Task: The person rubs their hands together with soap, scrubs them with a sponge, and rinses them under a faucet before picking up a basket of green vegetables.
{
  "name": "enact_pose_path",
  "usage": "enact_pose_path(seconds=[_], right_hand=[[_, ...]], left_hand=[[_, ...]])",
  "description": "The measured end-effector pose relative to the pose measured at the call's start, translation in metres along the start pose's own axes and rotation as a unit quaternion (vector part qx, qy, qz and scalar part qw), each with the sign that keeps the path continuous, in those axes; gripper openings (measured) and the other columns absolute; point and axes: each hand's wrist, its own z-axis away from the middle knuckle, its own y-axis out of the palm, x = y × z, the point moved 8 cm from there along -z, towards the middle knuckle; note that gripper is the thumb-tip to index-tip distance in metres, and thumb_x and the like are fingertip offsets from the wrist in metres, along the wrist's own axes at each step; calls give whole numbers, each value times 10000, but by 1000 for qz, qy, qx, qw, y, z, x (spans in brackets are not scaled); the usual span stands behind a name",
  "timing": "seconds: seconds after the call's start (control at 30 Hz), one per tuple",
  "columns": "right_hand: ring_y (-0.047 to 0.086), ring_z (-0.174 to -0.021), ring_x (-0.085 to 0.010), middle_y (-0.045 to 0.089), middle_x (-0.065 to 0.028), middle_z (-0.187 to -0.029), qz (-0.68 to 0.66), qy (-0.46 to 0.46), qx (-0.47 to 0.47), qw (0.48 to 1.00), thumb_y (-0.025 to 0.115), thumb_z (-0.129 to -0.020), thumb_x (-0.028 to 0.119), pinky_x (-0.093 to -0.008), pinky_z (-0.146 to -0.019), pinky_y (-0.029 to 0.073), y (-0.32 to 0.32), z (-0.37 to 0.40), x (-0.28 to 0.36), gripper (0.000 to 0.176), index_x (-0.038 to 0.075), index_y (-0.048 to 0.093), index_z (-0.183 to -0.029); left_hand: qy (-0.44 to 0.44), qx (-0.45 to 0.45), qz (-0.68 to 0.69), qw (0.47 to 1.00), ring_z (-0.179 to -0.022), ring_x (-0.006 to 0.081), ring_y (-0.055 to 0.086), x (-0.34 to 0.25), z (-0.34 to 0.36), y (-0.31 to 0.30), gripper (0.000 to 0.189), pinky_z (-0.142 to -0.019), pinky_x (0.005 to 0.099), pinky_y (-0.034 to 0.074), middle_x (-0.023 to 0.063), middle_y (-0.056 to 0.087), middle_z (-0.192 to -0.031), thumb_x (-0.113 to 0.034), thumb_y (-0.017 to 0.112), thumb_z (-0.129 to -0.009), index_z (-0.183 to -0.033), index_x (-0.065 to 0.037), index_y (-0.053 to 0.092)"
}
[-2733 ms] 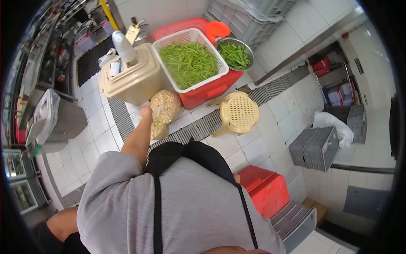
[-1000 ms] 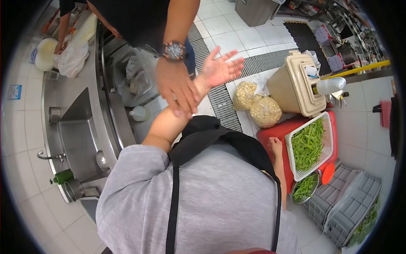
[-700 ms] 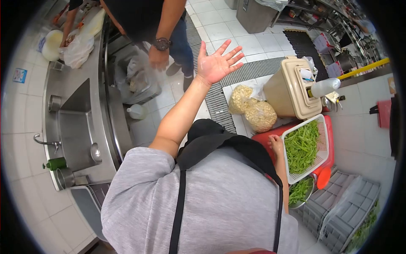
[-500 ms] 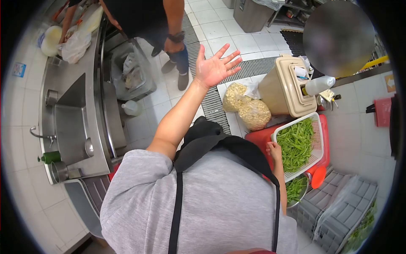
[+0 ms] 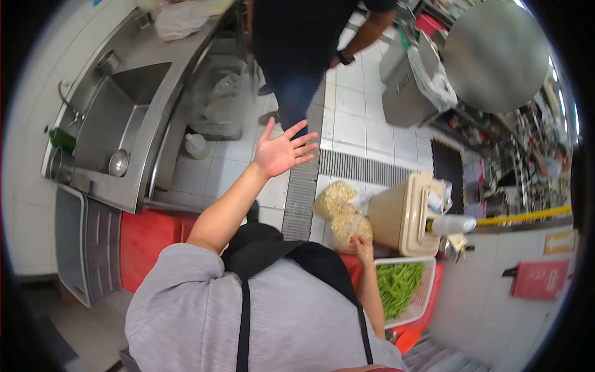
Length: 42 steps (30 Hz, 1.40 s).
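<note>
My left hand (image 5: pixel 285 152) is stretched out ahead with the palm up and fingers spread, holding nothing. Beyond it stands a co-worker (image 5: pixel 291 43) in dark clothes. My right hand (image 5: pixel 361 247) is held low with curled fingers, overlapping a clear bag of pale pieces (image 5: pixel 348 229) in this view. Whatever it may hold is hidden by the fingers. Beside my right forearm, a white basket (image 5: pixel 427 279) holds cut green vegetables (image 5: pixel 400 288) on a red surface (image 5: pixel 436 297).
To the left runs a steel counter with a sink (image 5: pixel 118 118), and a grey crate (image 5: pixel 93 248) stands near it. A beige lidded bin (image 5: pixel 396 214) bears a plastic bottle (image 5: pixel 452 224). A grey trash bin (image 5: pixel 406 96) stands farther off. A floor drain grate (image 5: pixel 365 167) crosses the tiles.
The view has swung right and up. My left hand stays spread. My right hand now overlaps the bag instead of the basket edge. The co-worker appears farther right.
</note>
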Motion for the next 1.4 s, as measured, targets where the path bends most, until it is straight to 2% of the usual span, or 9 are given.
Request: enact_pose_path(seconds=[0.37, 0.6, 0.77, 0.9, 1.0, 1.13, 1.17, 1.23, 1.4], right_hand=[[568, -632, -126, 582, -47, -740, 125, -70, 135, 980, 499, -798, 161, -235, -553, 444, 212, -84, 158, 158, 29, 577, -838], [558, -636, -106, 581, -42, -753, 197, -219, 303, 906, 492, -819, 149, -205, -543, 427, 442, -102, 280, 166, 12, 567, -875], [557, -665, -114, 579, -34, -779, 152, -278, 414, 853, 510, -829, 198, -228, -583, 436, 553, -83, 360, 177, 30, 561, -845], [539, -645, -114, 587, -60, -760, 113, -295, 453, 834, 483, -836, 171, -220, -597, 431, 624, -60, 426, 178, 9, 556, -844], [547, -672, -113, 584, -61, -774, 115, -298, 490, 811, 492, -836, 165, -222, -608, 435, 672, -34, 467, 186, -8, 557, -846], [555, -688, -128, 582, -69, -789, 110, -278, 545, 783, 477, -843, 165, -235, -634, 452, 742, -22, 494, 186, -4, 551, -865], [558, -690, -130, 581, -67, -787, 110, -269, 555, 779, 479, -845, 171, -238, -637, 456, 757, -16, 501, 187, 0, 553, -865], [558, -686, -135, 576, -64, -763, 92, -249, 580, 771, 489, -842, 191, -246, -638, 459, 795, -12, 517, 206, -3, 557, -851], [555, -655, -135, 544, -42, -684, 44, -134, 675, 724, 504, -838, 242, -249, -617, 460, 917, 19, 547, 233, 18, 556, -800]], left_hand=[[149, -69, -179, 970, -1018, 273, 492, -206, 136, -2, 552, -859, 394, 398, 167, 437, -1181, -428, 376, -835, -1245, -62, 325], [258, -279, -354, 855, -920, 176, 533, -349, 250, -17, 399, -795, 302, 428, 78, 510, -1095, -309, 405, -857, -1155, -45, 442], [337, -326, -340, 815, -934, 163, 526, -398, 331, -8, 394, -799, 287, 419, 70, 508, -1106, -304, 411, -858, -1155, -46, 445], [393, -414, -379, 728, -957, 156, 511, -426, 397, -5, 410, -803, 277, 404, 53, 493, -1128, -316, 447, -848, -1161, -51, 443], [426, -519, -414, 615, -980, 140, 490, -464, 442, -8, 437, -820, 280, 377, 45, 479, -1145, -325, 486, -833, -1188, -77, 429], [347, -629, -611, 333, -1179, 288, 341, -553, 479, 5, 566, -960, 344, 297, 181, 350, -1271, -318, 487, -817, -1239, 18, 316], [345, -631, -609, 335, -1179, 288, 341, -573, 481, 1, 566, -960, 344, 297, 181, 350, -1271, -318, 487, -817, -1239, 18, 316], [248, -685, -669, 145, -1187, 332, 307, -617, 489, 12, 555, -975, 373, 272, 222, 310, -1279, -257, 466, -811, -1238, 49, 285], [78, -754, -648, 75, -1223, 313, 250, -711, 518, -16, 533, -1000, 371, 234, 215, 240, -1317, -187, 415, -807, -1253, 50, 245]])
